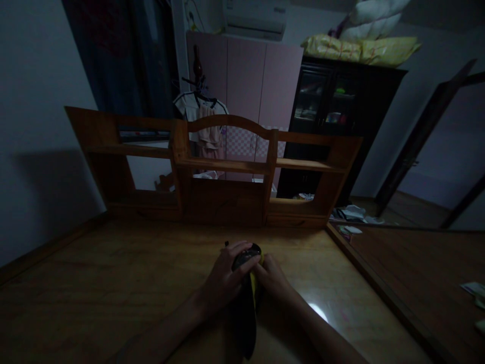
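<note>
A long black object with a yellow side [248, 313] lies on the wooden desk [151, 283], pointing towards me. It has the outline of a shoe, but the dim light leaves its kind unclear. Over its far end curls my left hand [227, 273], the fingers closed around the dark rounded top. My right hand [275, 277] presses against the yellow side with its fingers bent inward, and the fingertips are partly hidden. A small dark bit [226, 243] shows just beyond the left fingers.
A wooden shelf unit [223, 164] rises along the desk's far edge. A raised wooden rim [371, 273] borders the right side. Further back stand a pink wardrobe [246, 81], a black cabinet [348, 101] and hanging clothes [206, 116]. Papers [473, 288] lie at the far right.
</note>
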`<state>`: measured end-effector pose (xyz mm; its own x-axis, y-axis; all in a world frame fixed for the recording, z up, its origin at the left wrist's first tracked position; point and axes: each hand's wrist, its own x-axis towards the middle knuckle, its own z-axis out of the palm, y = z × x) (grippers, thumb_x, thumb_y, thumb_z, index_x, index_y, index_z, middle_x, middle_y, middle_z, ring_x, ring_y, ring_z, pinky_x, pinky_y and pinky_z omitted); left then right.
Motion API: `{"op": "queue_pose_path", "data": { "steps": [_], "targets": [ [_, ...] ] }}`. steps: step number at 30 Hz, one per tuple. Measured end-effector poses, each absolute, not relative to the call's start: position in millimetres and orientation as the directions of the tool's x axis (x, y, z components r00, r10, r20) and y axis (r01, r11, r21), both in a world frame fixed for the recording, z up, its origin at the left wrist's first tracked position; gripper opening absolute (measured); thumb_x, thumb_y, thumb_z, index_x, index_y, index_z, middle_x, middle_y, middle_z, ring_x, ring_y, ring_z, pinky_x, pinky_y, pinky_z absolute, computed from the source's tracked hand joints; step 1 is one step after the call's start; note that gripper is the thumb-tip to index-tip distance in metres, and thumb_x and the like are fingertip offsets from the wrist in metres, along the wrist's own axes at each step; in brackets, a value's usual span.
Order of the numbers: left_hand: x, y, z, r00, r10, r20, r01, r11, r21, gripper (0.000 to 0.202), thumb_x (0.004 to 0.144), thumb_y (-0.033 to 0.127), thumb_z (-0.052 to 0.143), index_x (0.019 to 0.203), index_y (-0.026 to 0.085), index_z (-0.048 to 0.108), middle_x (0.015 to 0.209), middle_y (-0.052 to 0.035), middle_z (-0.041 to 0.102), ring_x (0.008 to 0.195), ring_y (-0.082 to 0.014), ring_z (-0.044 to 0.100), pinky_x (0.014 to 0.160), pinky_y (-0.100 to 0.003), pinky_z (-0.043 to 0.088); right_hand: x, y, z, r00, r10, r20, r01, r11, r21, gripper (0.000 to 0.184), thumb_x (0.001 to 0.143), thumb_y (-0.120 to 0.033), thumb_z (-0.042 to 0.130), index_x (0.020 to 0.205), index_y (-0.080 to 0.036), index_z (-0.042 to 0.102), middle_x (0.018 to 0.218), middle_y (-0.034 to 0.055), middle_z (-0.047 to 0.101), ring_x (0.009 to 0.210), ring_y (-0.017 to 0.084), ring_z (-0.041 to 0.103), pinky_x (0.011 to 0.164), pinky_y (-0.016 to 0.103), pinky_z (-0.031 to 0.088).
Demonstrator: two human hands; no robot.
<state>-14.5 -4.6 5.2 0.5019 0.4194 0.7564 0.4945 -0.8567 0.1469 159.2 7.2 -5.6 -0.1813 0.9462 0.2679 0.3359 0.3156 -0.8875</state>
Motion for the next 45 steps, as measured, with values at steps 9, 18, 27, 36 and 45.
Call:
{"op": "queue_pose_path", "data": {
  "steps": [9,18,27,36,45],
  "targets": [
    [-10.2,-3.1,7.4,0.292,0.649,0.702,0.470,-0.737,0.486,0.072,0.070,0.007,0.061,0.134,0.029,0.037,0.138,-0.0067,0.034,0.126,-0.0255,0.039,0.104,-0.044,0.040,157.3,1.5,11.5,-0.249,0.924,0.290,0.268,0.354,-0.896,0.040,0.089,-0.051,0.047,0.087,-0.015,0.065,0.073,0.0001,0.060,0.067,0.015,0.054,0.060,0.023,0.044],
    [-1.2,5.3,6.8,0.062,0.741,0.668,0.419,-0.627,0.657,0.072,0.061,0.009,0.073,0.125,0.025,0.044,0.129,-0.0054,0.043,0.123,-0.0237,0.042,0.107,-0.042,0.036,160.8,-6.0,23.5,-0.197,0.916,0.351,0.115,0.377,-0.919,0.049,0.096,-0.047,0.034,0.142,-0.030,0.032,0.144,0.0002,0.039,0.132,0.020,0.035,0.110,0.040,0.027],
    [-1.6,2.9,5.4,0.114,0.735,0.668,0.450,-0.638,0.625,0.072,0.062,0.021,0.077,0.125,0.024,0.043,0.130,-0.0074,0.042,0.122,-0.0252,0.044,0.103,-0.042,0.039,160.6,-3.2,17.0,-0.194,0.896,0.399,0.149,0.428,-0.891,0.059,0.093,-0.038,0.047,0.146,-0.031,0.021,0.143,0.0038,0.039,0.116,0.020,0.051,0.096,0.033,0.044],
    [-0.3,5.6,3.7,0.073,0.722,0.688,0.444,-0.642,0.626,0.067,0.065,0.024,0.075,0.124,0.023,0.043,0.127,-0.0080,0.045,0.120,-0.0249,0.046,0.102,-0.041,0.041,157.6,-0.3,17.0,-0.098,0.822,0.561,0.283,0.564,-0.776,0.073,0.088,-0.031,0.056,0.147,-0.030,0.014,0.145,0.0053,0.034,0.126,0.023,0.043,0.101,0.038,0.042],
    [2.3,12.6,0.2,0.015,0.754,0.656,0.434,-0.596,0.675,0.065,0.064,0.025,0.075,0.122,0.023,0.046,0.122,-0.0070,0.049,0.114,-0.0244,0.050,0.097,-0.039,0.044,161.8,4.9,14.3,-0.160,0.784,0.600,0.399,0.607,-0.687,0.074,0.085,-0.026,0.055,0.147,-0.026,0.014,0.146,0.0065,0.033,0.133,0.024,0.034,0.107,0.042,0.036]
  ]
}}
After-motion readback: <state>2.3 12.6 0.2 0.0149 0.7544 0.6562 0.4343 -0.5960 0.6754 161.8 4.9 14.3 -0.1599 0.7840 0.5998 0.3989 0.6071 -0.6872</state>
